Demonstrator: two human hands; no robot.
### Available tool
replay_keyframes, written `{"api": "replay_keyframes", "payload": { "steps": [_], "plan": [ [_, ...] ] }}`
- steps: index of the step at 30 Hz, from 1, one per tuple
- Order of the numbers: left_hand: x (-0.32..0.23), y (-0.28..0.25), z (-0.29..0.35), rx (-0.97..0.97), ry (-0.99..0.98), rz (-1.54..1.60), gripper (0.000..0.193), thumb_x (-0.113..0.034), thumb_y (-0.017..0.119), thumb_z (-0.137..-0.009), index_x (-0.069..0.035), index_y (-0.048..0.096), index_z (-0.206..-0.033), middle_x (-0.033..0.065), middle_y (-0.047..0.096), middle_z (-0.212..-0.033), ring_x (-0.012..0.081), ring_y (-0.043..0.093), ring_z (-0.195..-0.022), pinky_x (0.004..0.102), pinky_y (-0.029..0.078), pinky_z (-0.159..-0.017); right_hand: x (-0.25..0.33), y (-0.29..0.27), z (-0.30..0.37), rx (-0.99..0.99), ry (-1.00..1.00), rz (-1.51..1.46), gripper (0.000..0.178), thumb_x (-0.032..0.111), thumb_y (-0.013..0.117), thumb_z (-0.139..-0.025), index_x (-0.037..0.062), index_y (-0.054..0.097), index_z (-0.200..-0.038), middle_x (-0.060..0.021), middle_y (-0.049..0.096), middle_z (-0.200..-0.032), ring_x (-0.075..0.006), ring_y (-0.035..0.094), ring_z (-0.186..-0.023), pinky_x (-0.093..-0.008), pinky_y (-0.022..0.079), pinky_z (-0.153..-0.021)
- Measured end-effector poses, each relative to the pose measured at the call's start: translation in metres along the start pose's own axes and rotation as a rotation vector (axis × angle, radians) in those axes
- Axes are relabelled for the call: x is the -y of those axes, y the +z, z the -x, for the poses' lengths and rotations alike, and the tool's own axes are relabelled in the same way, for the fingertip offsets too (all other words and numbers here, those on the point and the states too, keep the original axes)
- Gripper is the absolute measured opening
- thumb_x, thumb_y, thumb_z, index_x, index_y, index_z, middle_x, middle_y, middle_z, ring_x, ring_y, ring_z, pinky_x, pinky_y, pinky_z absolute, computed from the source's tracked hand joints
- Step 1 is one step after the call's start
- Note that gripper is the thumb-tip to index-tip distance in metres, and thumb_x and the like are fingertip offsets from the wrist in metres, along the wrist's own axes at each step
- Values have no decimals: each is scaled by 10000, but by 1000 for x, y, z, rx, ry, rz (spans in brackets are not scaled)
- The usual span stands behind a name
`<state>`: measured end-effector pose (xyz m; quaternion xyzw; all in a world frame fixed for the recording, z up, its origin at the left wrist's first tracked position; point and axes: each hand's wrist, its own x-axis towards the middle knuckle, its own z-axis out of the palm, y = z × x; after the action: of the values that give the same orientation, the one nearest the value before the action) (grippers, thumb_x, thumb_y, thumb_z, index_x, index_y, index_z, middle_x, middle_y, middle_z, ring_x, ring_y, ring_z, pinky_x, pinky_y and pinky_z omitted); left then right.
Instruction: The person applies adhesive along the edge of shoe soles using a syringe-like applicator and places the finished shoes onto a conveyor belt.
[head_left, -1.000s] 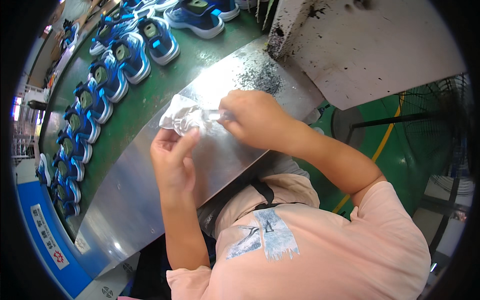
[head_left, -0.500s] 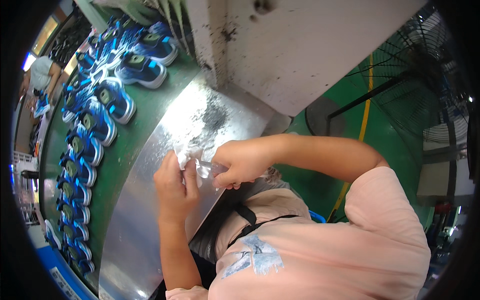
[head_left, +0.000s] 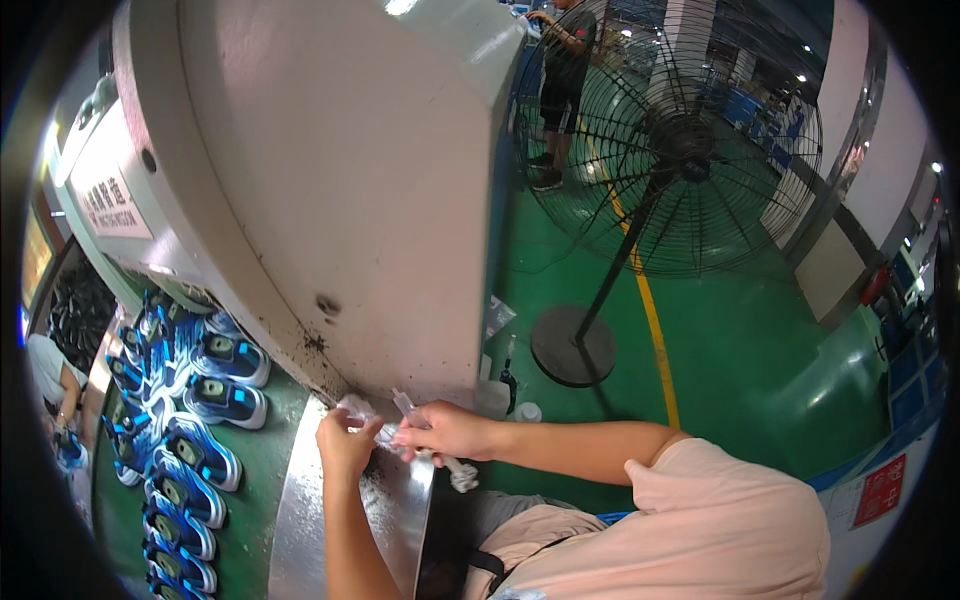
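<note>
Both my hands work close together above the far end of a metal tabletop (head_left: 300, 520). Pinched in my left hand (head_left: 345, 445) is a crumpled white wad (head_left: 357, 407), thin like tissue or film; which one I cannot tell. My right hand (head_left: 452, 432) grips a slim, translucent tube-shaped tool (head_left: 405, 402), its end poking up past the fingers. A whitish crumpled tuft (head_left: 463, 476) hangs below that hand; whether it belongs to the tool is unclear. Grey-white debris lies on the metal under my hands.
A large pale machine housing (head_left: 350, 200) rises just beyond my hands. Rows of blue sneakers (head_left: 190, 455) stand on a green surface at the left. On the right are a black floor fan (head_left: 690, 150) and a bottle (head_left: 508, 385). Another person (head_left: 565, 90) stands far back.
My view has swung up and right, bringing the fan and machine further into sight. Both hands have shifted toward the machine's base; the tool's end now points up, away from the white wad.
</note>
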<state>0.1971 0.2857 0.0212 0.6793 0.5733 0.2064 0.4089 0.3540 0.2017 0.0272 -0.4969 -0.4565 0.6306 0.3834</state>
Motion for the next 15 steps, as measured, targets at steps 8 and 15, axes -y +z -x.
{"api": "replay_keyframes", "payload": {
  "steps": [8,15],
  "plan": [
    [26,-45,83,-456,221,225,165,-69,545,-815,77,608,-861,106,608,-732,123,565,-519,223,435,-448,11,21,-44,-168,-77,188,228,229,528,-854,11,560,-911,-56,586,-733,-88,542,-636,-207,407,-474],
    [1,-51,137,-428,380,786,276,-149,506,-872,47,559,-1058,87,586,-933,124,544,-787,233,433,-684,58,80,-4,197,-293,-71,183,203,542,-849,22,563,-839,-28,565,-679,-40,428,-473,-188,346,-422]
  ]
}}
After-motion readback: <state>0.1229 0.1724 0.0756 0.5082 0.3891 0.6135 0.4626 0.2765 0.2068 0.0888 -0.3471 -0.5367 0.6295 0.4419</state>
